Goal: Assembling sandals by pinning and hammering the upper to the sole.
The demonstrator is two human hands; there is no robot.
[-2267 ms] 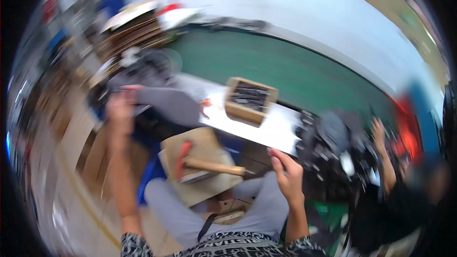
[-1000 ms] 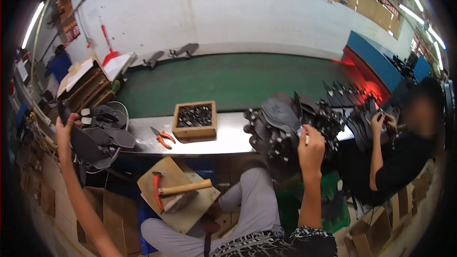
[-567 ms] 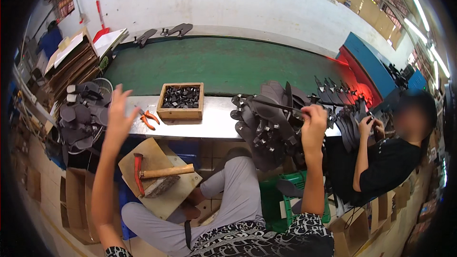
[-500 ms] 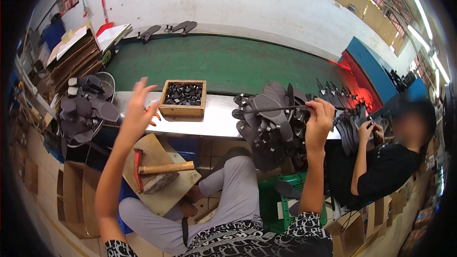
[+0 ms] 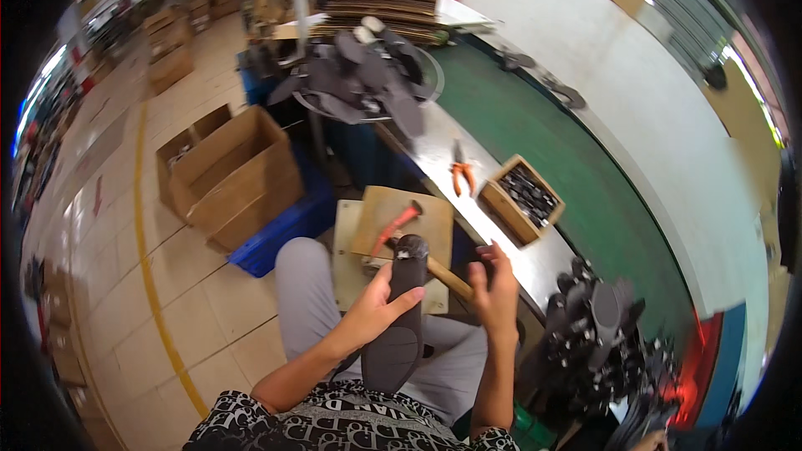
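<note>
Over my lap, my left hand [image 5: 376, 311] grips a long dark grey shoe sole [image 5: 391, 357] by its side, the thumb lying across its face. Its rounded dark end points away from me, with a small pale patch there. My right hand [image 5: 494, 291] is raised to the right of the sole, fingers apart and holding nothing. A hammer with a red head and wooden handle [image 5: 449, 277] lies beyond the sole, partly hidden by it. Under the hammer is a tan board [image 5: 376, 200] on a low stand in front of my knees.
Orange-handled pliers [image 5: 462, 177] and a wooden box [image 5: 520, 232] of small black parts sit on the metal bench edge [image 5: 434, 154]. Soles fill a basket [image 5: 438, 83] at far left; more pile up at right [image 5: 606, 309]. An open carton [image 5: 242, 175] stands left.
The view has swung left. My right hand held the sole over the right-hand pile; now my left hand, earlier raised and unoccupied, has it above my lap, and the right has let go.
</note>
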